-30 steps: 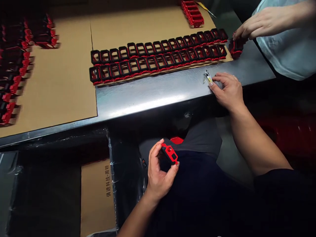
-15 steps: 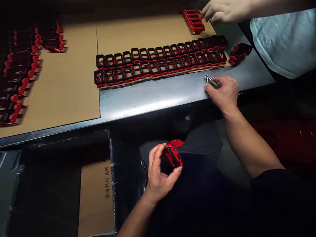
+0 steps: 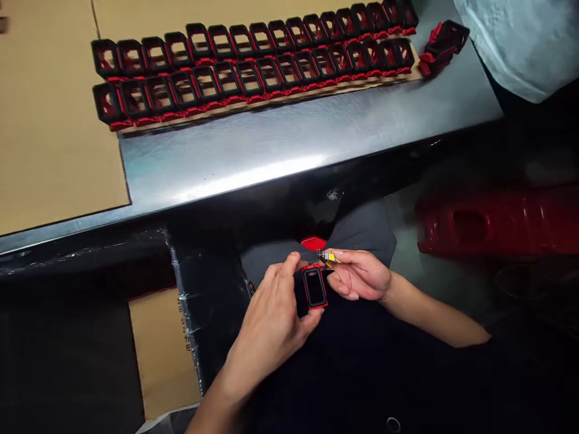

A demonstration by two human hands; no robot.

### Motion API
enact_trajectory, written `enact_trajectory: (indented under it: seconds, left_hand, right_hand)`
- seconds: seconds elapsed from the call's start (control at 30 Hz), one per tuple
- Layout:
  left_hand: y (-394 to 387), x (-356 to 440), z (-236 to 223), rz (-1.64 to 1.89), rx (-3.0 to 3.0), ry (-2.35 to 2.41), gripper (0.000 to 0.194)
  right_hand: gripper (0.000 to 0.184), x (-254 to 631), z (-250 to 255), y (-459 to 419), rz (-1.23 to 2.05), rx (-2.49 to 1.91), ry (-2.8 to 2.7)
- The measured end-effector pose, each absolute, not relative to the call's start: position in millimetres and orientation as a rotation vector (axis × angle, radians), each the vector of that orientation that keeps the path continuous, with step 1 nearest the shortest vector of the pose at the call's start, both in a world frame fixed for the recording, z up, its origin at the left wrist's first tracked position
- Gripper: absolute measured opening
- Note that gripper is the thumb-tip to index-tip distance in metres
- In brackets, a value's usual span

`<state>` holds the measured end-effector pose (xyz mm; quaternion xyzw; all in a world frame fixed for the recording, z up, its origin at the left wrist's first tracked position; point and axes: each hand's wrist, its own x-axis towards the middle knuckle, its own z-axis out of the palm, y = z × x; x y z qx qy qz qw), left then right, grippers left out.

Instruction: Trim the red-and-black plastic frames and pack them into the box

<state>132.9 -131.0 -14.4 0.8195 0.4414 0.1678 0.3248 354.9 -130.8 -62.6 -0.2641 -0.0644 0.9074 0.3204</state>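
The steel bench (image 3: 289, 150) runs across the upper half of the view, its front edge catching a bright strip of light, and a sheet of cardboard (image 3: 49, 120) covers its left and far parts. On the cardboard two long rows of black and red frames (image 3: 253, 63) stand side by side, touching one another, running from the left toward the far right corner; just beyond the right end of the rows a small loose heap of the same parts (image 3: 441, 45) lies on the bare metal. At the top right corner a pale cloth or garment (image 3: 520, 42) hangs past the bench edge. Below the bench, to the right, a red plastic crate (image 3: 497, 223) sits in shadow, and to the left a cardboard box (image 3: 158, 349) with printed characters stands beside a dark wrapped surface. Over the person's lap, well below the bench edge, the left hand (image 3: 271, 319) has its fingers closed around a single black and red frame (image 3: 315, 287), held upright with its open face toward the camera. The right hand (image 3: 362, 274) is just beside it on the right, its fingers pinched on a small metal tool with a yellow part (image 3: 328, 258), whose tip is at the frame's upper right corner.
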Motion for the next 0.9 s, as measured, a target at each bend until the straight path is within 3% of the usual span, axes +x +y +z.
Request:
enact_trajectory:
  seconds: [0.2, 0.37, 0.63, 0.77, 0.9]
  left_hand:
    - [-129, 132, -25, 0.525, 2.036, 1.062, 0.097]
    - [-136, 134, -38, 0.637, 1.755, 1.038, 0.075]
    - [-156, 165, -51, 0.852, 0.898, 1.119, 0.067]
    - [-158, 163, -55, 0.980, 0.969, 1.135, 0.070]
    - [-154, 150, -55, 1.074, 1.346, 1.094, 0.071]
  right_hand:
    - [0.042, 355, -61, -124, 2.408, -0.697, -0.088]
    - [0.022, 351, -48, -130, 2.136, -0.749, -0.421]
    - [0.029, 341, -45, -150, 1.610, -0.979, -1.171]
    - [0.030, 352, -43, -141, 1.619, -0.987, -1.232]
    - [0.030, 376, -27, -130, 1.143, -1.045, -1.753]
